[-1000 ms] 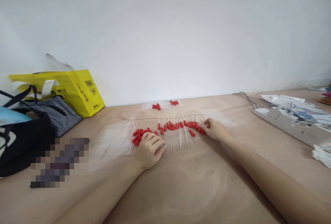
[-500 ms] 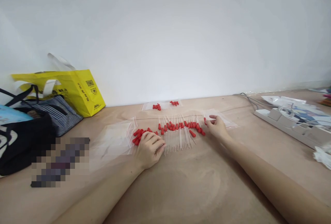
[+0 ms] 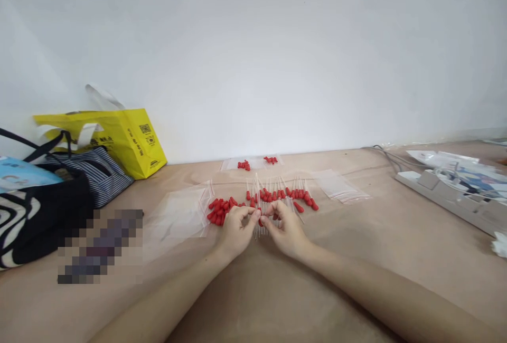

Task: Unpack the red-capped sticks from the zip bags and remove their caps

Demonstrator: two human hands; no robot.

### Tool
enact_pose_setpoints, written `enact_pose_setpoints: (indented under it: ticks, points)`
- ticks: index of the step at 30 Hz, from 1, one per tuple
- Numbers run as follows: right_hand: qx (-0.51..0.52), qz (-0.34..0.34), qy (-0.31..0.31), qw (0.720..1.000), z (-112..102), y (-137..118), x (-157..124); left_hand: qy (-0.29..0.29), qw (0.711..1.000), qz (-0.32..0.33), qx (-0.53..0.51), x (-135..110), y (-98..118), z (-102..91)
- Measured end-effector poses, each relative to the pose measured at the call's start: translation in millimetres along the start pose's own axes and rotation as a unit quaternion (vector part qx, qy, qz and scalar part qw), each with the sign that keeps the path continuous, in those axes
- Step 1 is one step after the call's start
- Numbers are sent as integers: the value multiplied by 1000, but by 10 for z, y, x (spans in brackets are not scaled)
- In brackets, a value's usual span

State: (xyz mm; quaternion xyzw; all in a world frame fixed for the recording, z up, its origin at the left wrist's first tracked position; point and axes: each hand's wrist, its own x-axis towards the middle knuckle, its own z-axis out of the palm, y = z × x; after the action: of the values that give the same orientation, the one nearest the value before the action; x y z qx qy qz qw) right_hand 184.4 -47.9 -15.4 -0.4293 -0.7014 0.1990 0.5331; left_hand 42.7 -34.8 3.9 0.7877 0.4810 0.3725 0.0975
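Observation:
Over the middle of the table, my left hand and my right hand meet fingertip to fingertip, both closed. Between them they pinch a dropper with a red rubber bulb low down and a thin clear tube pointing away from me. The fingers partly cover the bulb. Just behind the hands lies a row of droppers with red bulbs, their tubes pointing to the wall. Loose clear tubes lie under and beside my right hand, partly hidden. A heap of loose red bulbs sits left of my left hand.
Clear zip bags lie left of the bulbs, and another zip bag lies to the right. Near the wall is a bag with red-bulbed droppers. A yellow bag and dark bags stand left; a power strip is right.
My right hand has come in from the right to meet my left hand at the centre. My left hand has moved slightly right, off the heap of bulbs. The view has shifted slightly.

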Motion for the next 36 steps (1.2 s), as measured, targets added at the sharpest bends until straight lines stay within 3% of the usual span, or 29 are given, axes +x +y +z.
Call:
enact_pose_setpoints:
  ticks: [2, 4, 8, 11, 13, 17, 21, 29, 36]
  points:
    - [-42, -24, -23, 999, -30, -7, 4, 7, 1000, -8, 20, 12, -32, -2]
    - [-126, -70, -15, 989, -106, 15, 21, 5, 996, 26, 86, 33, -62, -27]
    - [-325, -212, 20, 921, -309, 123, 85, 14, 963, 153, 223, 68, -100, -92]
    - [-391, -287, -14, 874, -377, 232, 116, 31, 932, 220, 286, 59, -101, -94]
    - [-400, -306, -31, 863, -361, 296, 112, 39, 917, 252, 308, 36, -93, -72]
    - [-383, -312, -38, 869, -280, 366, 70, 59, 904, 290, 308, -13, -79, -8]
    - [-366, -308, -27, 878, -249, 388, 43, 70, 920, 275, 270, -26, -93, 59]
    - [-365, -294, -42, 882, -261, 376, 37, 0, 936, 277, 218, -1, -120, 95]
    - [-366, -302, -32, 880, -290, 340, 23, -37, 929, 299, 215, -18, -132, 29]
